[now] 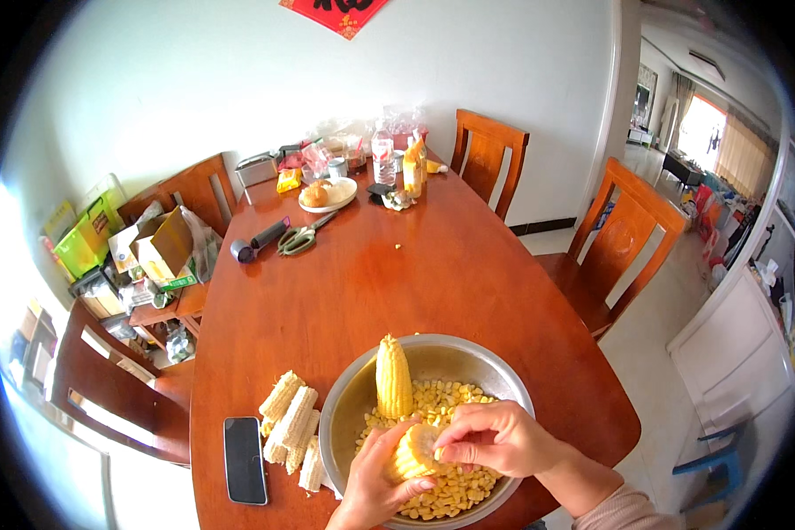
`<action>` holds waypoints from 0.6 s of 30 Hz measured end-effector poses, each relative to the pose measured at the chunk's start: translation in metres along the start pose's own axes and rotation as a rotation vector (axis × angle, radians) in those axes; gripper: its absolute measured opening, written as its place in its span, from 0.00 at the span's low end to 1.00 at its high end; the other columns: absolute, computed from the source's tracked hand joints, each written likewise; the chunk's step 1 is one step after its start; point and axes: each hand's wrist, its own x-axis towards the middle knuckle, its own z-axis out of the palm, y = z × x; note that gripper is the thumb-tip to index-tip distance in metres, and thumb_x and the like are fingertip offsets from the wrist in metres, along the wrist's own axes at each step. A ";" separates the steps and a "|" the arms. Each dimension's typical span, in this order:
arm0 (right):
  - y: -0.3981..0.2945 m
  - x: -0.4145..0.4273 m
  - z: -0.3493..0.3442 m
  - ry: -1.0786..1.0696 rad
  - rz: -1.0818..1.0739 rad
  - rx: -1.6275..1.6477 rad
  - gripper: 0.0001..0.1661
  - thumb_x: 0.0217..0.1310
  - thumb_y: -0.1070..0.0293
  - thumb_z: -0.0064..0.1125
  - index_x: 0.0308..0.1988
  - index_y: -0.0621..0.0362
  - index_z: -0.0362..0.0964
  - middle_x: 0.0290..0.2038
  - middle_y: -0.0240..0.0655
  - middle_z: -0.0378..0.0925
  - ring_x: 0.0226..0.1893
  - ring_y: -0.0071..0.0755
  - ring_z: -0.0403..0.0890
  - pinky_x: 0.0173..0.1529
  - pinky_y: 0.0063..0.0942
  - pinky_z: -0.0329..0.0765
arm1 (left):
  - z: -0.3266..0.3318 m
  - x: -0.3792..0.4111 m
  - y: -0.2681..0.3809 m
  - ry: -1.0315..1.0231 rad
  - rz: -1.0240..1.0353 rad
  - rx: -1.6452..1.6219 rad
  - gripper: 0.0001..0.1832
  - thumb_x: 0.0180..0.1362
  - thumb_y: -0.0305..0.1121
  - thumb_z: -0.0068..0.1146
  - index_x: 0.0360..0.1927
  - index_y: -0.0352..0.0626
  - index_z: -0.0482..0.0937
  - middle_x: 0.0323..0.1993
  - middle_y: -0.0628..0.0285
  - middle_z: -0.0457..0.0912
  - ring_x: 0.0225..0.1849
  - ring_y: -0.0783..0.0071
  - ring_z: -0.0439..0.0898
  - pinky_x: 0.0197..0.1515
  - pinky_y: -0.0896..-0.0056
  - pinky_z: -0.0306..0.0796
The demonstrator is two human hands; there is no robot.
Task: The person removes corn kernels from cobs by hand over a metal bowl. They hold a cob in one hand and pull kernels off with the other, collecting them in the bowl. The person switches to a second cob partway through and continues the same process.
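Note:
My left hand [377,472] grips a broken piece of corn cob [413,453] with yellow kernels, over a metal bowl [344,397]. At the cob's broken end, my right hand [490,440] pinches a kernel between thumb and finger. Loose corn kernels [447,498] lie in the bowl under both hands. Another ear of corn [393,381], full of kernels, leans upright inside the bowl's far left part. Left of the bowl, several stripped corn cobs [295,424] are piled on the wooden table [344,285].
A smartphone [245,460] lies left of the cobs. Farther off are scissors [298,240], a dark handheld device [269,233], a plate with buns [348,194] and bottles [383,159]. Wooden chairs [619,242] flank the table; a single kernel [398,246] rests mid-table.

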 end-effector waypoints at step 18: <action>0.016 0.013 0.010 0.088 -0.258 -0.343 0.11 0.52 0.69 0.66 0.36 0.59 0.73 0.30 0.34 0.74 0.26 0.31 0.77 0.28 0.27 0.74 | 0.006 0.011 0.021 0.162 -0.122 0.332 0.40 0.32 0.27 0.74 0.55 0.40 0.72 0.44 0.52 0.74 0.45 0.56 0.74 0.48 0.61 0.71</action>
